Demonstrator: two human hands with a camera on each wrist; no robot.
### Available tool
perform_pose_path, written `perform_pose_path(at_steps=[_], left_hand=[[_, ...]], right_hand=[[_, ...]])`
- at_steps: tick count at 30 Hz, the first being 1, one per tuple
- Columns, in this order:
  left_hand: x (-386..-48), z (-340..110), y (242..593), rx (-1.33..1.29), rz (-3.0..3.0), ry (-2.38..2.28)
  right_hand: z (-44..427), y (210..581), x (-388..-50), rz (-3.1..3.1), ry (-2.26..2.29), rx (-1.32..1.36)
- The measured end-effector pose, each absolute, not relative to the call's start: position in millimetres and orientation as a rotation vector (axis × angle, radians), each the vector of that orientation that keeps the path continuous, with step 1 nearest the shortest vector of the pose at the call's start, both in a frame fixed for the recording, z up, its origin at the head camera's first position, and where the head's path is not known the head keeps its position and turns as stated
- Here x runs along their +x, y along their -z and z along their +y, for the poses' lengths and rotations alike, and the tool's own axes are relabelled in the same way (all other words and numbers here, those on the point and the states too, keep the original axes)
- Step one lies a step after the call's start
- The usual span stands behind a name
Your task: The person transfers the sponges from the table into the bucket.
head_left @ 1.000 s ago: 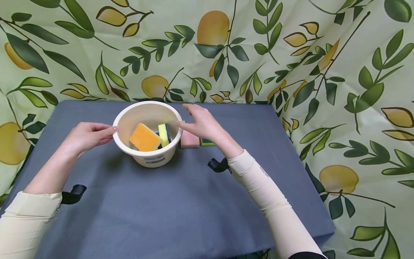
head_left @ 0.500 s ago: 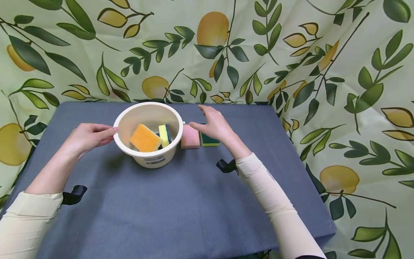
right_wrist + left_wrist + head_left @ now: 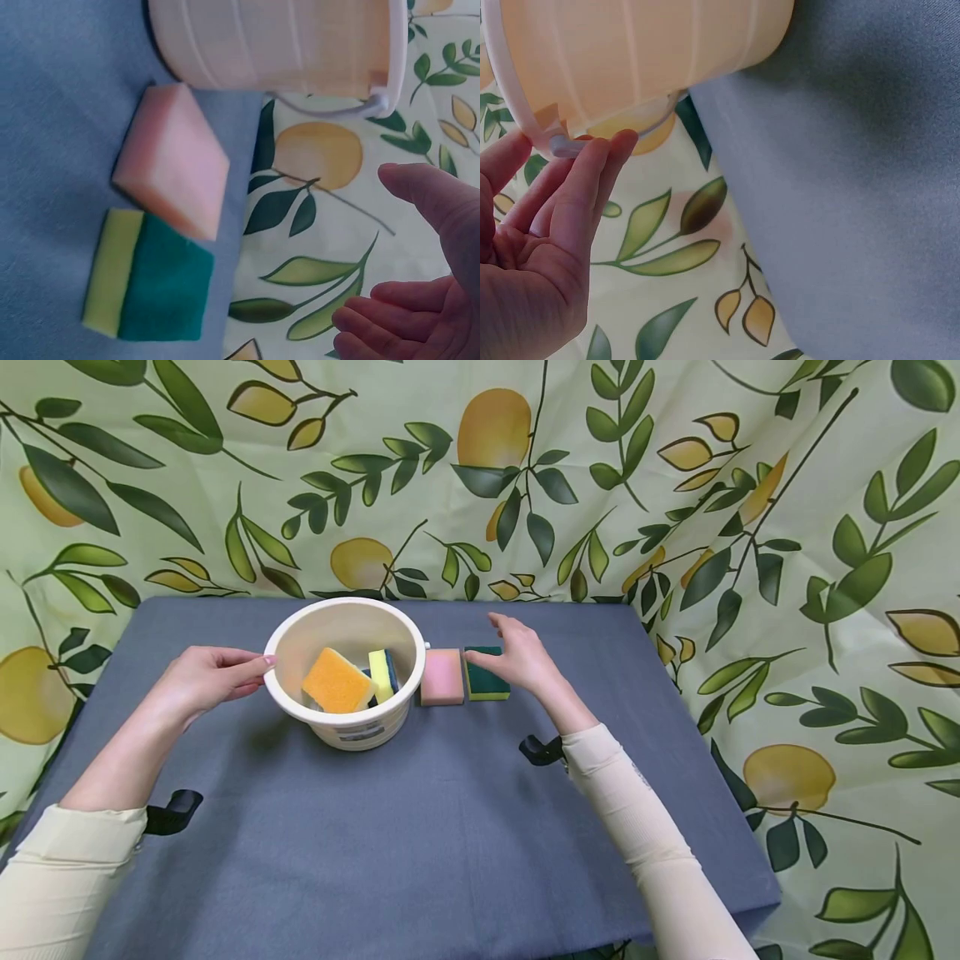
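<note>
A cream plastic bucket stands on the table's left half. Inside it lie an orange sponge and a yellow sponge with a dark blue side; something dark is partly hidden beneath. My left hand pinches the bucket's left rim, thumb on the rim and fingers by the handle joint. To the bucket's right sit a pink sponge and a green-and-yellow sponge, side by side. Over the green one hovers my right hand, fingers apart and holding nothing.
A blue-grey cloth covers the table. Behind and to the right hangs a curtain printed with leaves and fruit. Black straps stick out at both wrists. The bucket's thin handle hangs down at its back.
My right hand has moved right from beside the bucket's rim to above the green sponge, uncovering the pink sponge and most of the green one. The left hand and bucket have stayed put.
</note>
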State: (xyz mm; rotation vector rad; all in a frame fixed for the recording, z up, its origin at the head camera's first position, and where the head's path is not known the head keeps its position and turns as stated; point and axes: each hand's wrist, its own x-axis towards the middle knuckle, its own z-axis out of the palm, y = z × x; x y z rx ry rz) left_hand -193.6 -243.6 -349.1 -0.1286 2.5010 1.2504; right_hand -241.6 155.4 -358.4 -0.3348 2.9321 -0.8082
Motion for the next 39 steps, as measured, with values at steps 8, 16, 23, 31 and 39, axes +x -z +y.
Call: perform_pose_path(at_steps=[8,16,23,31,39], left_hand=[[-195,-244,349,-0.133,2.498,-1.259],[-196,-245,349,-0.131,2.501,-1.266],[-195,-244,349,-0.132,2.502,-1.258],[-195,-244,349,-0.126,2.503,-1.253],[-195,-244,349,-0.124,2.503,-1.248]], right_hand=[[167,368,-242,2.913,0.825,-0.247],[178,381,-244,2.908,0.818,-0.181],[182,398,-243,2.906,0.809,-0.145],[184,413,-243,2.898,0.784,-0.116],[184,425,-244,2.89,0.741,-0.073]])
